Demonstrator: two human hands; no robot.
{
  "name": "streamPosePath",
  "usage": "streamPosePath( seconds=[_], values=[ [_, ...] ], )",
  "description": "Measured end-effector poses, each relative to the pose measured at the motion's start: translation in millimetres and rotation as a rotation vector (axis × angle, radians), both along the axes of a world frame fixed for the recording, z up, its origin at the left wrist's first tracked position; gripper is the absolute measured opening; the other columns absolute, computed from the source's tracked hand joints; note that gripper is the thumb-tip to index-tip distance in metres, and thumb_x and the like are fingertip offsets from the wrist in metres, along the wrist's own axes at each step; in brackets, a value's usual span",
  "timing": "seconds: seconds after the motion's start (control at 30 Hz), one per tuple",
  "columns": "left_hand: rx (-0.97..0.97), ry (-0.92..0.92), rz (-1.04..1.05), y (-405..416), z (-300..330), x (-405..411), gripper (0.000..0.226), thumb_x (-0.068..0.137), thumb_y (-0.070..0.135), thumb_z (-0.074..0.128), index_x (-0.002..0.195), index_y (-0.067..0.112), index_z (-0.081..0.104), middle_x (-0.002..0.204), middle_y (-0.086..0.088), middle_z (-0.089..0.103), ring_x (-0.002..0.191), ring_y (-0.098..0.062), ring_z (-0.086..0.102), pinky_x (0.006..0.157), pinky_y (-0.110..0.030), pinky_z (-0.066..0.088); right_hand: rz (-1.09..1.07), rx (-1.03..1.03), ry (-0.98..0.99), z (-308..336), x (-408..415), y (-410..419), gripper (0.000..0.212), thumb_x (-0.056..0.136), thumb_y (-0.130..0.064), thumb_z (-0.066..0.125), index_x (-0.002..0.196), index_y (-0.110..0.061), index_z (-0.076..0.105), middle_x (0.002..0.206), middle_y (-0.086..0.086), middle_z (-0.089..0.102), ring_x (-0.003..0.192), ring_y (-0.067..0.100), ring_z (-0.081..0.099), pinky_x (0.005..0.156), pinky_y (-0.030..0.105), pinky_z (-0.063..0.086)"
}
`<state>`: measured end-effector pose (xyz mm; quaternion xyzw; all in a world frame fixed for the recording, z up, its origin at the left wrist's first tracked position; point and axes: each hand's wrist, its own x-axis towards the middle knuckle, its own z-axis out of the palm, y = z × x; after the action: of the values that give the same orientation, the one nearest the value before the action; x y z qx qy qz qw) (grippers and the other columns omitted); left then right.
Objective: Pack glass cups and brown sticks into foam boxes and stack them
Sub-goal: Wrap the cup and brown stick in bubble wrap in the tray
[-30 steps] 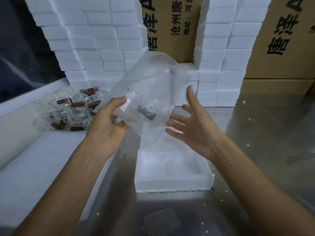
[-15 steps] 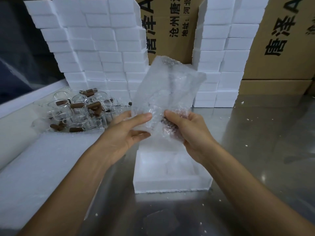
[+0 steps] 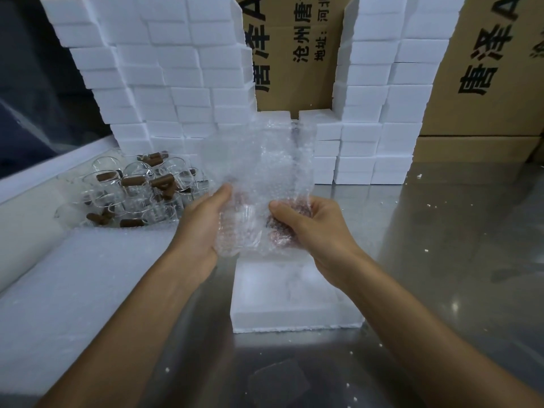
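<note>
Since the earlier frames both hands have closed in on the bubble wrap (image 3: 259, 178): the right hand (image 3: 318, 228), which was spread open beside it, now has its fingers curled round the lower right of the sheet, and the whole bundle sits lower, just above the open foam box (image 3: 294, 313).

Left hand (image 3: 203, 228) cups the lower left of the wrap, thumb up along the sheet, fingers hidden behind it. Something dark brownish shows through the wrap at the right hand, likely a brown stick; a clear curved shape between the hands looks like a glass cup, but the plastic blurs it too much to be sure.

Progress, as I read it:
- Wrapping of one set is underway, not finished. Top half of the sheet stands loose and unfolded.
- Foam box on the table (image 3: 441, 260) below the hands looks empty and has no lid on.
- Pile of glass cups with brown sticks (image 3: 132, 195) sits left of the hands, well apart, many left to pack.
- Stacks of foam boxes (image 3: 164, 83) line the back against cardboard cartons (image 3: 482, 66); cannot tell if those are packed or blanks.

Left to do: close the wrap, seat it in the box, lid, stack, repeat.
</note>
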<state>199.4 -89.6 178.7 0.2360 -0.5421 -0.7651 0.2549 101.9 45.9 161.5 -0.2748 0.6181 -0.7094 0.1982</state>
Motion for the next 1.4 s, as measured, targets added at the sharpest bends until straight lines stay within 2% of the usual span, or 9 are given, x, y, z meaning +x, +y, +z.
streamPosePath(
  seconds=[0.23, 0.4, 0.53, 0.7, 0.83, 0.97, 1.13, 1.27, 1.4],
  values=[
    [-0.039, 0.002, 0.114, -7, 3, 4, 0.045, 0.089, 0.041, 0.067, 0.127, 0.017, 0.063, 0.124, -0.005, 0.069, 0.115, -0.027, 0.065, 0.102, -0.051, 0.048, 0.014, 0.076, 0.015, 3, 0, 0, 0.051, 0.098, -0.04, 0.06, 0.097, 0.011, 0.066, 0.106, 0.033, 0.066, 0.082, 0.027, 0.062, 0.08, 0.046, 0.051],
    [-0.063, -0.003, 0.165, -12, 6, 7, 0.052, 0.084, 0.044, 0.071, 0.13, 0.022, 0.062, 0.133, 0.002, 0.063, 0.128, -0.024, 0.055, 0.113, -0.051, 0.034, -0.036, 0.042, 0.008, 7, -1, 2, 0.026, 0.098, -0.039, 0.061, 0.108, -0.017, 0.068, 0.095, -0.006, 0.076, 0.085, 0.017, 0.071, 0.077, 0.033, 0.057],
    [-0.064, -0.007, 0.194, -15, 7, 9, 0.041, 0.089, 0.037, 0.068, 0.127, 0.019, 0.065, 0.13, 0.001, 0.065, 0.126, -0.024, 0.056, 0.114, -0.049, 0.035, -0.274, 0.062, 0.418, 5, 3, 5, 0.053, 0.092, -0.037, 0.069, 0.134, -0.038, 0.038, 0.132, -0.014, 0.048, 0.102, 0.0, 0.061, 0.078, 0.016, 0.054],
    [-0.052, 0.004, 0.144, -7, 9, 7, 0.03, 0.097, 0.03, 0.059, 0.118, 0.011, 0.069, 0.115, -0.01, 0.072, 0.104, -0.027, 0.07, 0.097, -0.045, 0.052, -0.181, 0.133, 0.811, 4, 9, 3, 0.066, 0.094, -0.047, 0.062, 0.151, -0.031, 0.034, 0.16, -0.013, 0.022, 0.129, -0.021, 0.026, 0.098, -0.002, 0.029],
    [0.021, 0.053, 0.045, -1, 15, 9, 0.037, 0.1, 0.031, 0.053, 0.124, 0.007, 0.065, 0.12, -0.014, 0.07, 0.108, -0.03, 0.068, 0.093, -0.044, 0.054, -0.061, 0.151, 0.719, -1, 13, 3, 0.063, 0.097, -0.051, 0.054, 0.151, -0.024, 0.038, 0.145, -0.007, 0.05, 0.125, 0.006, 0.054, 0.094, 0.015, 0.051],
    [0.049, 0.085, 0.002, 4, 21, 12, 0.039, 0.1, 0.032, 0.051, 0.127, 0.007, 0.063, 0.122, -0.014, 0.069, 0.105, -0.028, 0.069, 0.074, -0.035, 0.057, -0.02, 0.185, 0.82, -3, 15, 3, 0.055, 0.1, -0.053, 0.045, 0.146, -0.023, 0.042, 0.098, -0.019, 0.064, 0.088, -0.002, 0.066, 0.072, 0.009, 0.049],
    [0.047, 0.108, 0.011, 6, 25, 13, 0.042, 0.099, 0.034, 0.051, 0.128, 0.006, 0.062, 0.126, -0.019, 0.066, 0.112, -0.035, 0.066, 0.087, -0.044, 0.056, -0.069, 0.12, 0.778, -6, 17, 2, 0.04, 0.095, -0.056, 0.042, 0.098, -0.021, 0.062, 0.062, -0.024, 0.056, 0.063, -0.004, 0.057, 0.057, 0.006, 0.037],
    [0.079, 0.139, -0.016, 11, 25, 12, 0.045, 0.099, 0.034, 0.05, 0.132, 0.005, 0.059, 0.128, -0.018, 0.064, 0.112, -0.033, 0.066, 0.086, -0.043, 0.057, -0.094, -0.012, 0.533, -5, 17, -4, 0.051, 0.093, -0.058, 0.041, 0.06, -0.019, 0.04, 0.05, -0.014, 0.041, 0.048, 0.003, 0.04, 0.052, 0.017, 0.032],
    [0.094, 0.17, -0.02, 14, 25, 10, 0.046, 0.098, 0.033, 0.052, 0.133, 0.004, 0.059, 0.127, -0.017, 0.065, 0.11, -0.031, 0.066, 0.091, -0.045, 0.055, -0.155, -0.011, 0.467, -4, 15, -4, 0.065, 0.093, -0.06, 0.038, 0.054, -0.01, 0.027, 0.048, -0.001, 0.027, 0.046, 0.01, 0.027, 0.046, 0.025, 0.023]
  ],
)
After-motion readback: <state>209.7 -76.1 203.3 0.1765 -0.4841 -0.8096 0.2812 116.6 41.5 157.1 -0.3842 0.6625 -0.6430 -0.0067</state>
